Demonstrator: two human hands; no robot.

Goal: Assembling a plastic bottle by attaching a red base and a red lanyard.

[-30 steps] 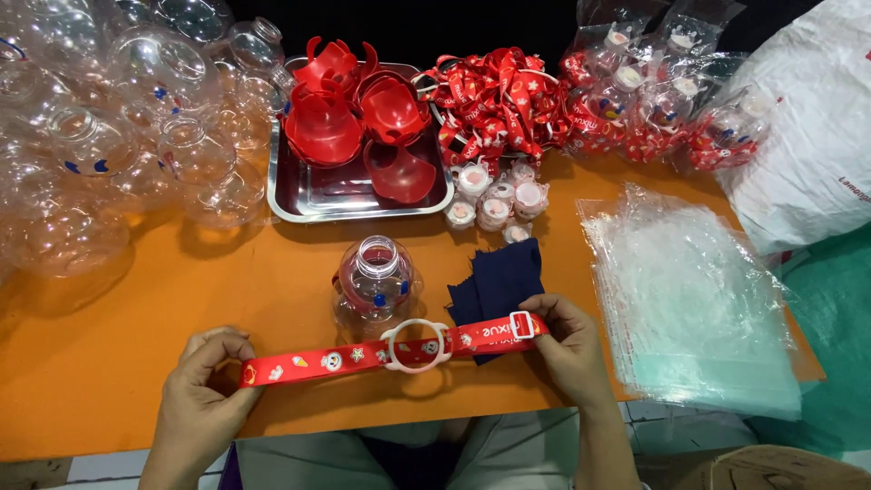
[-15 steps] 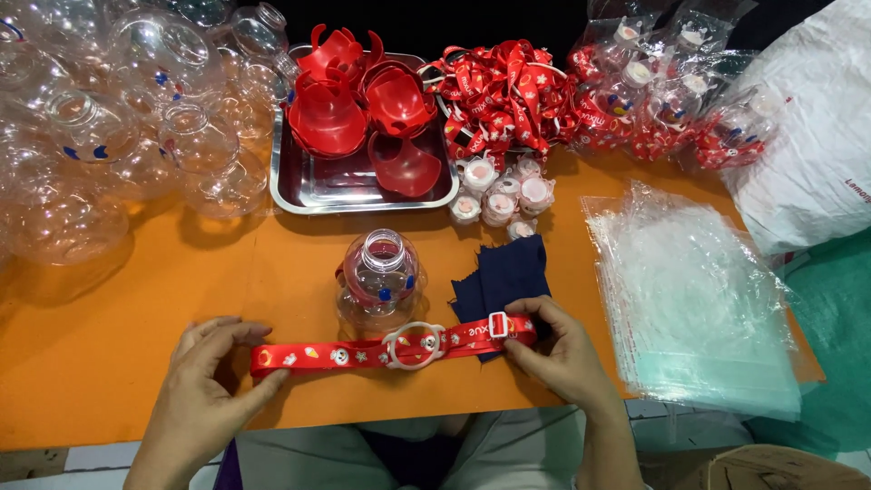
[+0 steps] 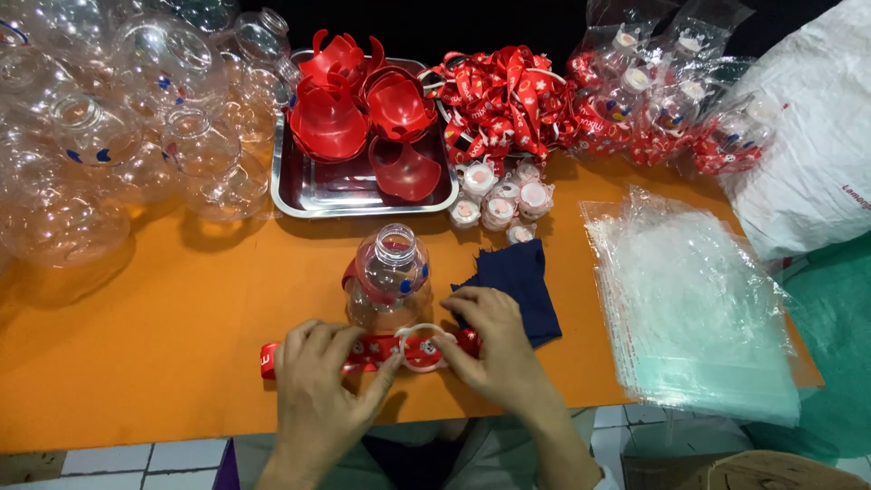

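A red patterned strap with a white plastic ring at its middle lies along the front of the orange table. My left hand pinches the strap just left of the ring. My right hand grips the strap's right end and the ring's right side. Directly behind the ring stands a clear round bottle with a red base piece and an open mouth. A dark blue cloth lies under and behind my right hand.
A steel tray of red plastic pieces sits at the back. Several clear bottles pile at the left. Red straps, white caps, bagged bottles and a stack of clear bags fill the right.
Both hands have closed in toward the ring. The strap, held stretched out before, is now bunched shorter between them, and my right hand covers its buckle end.
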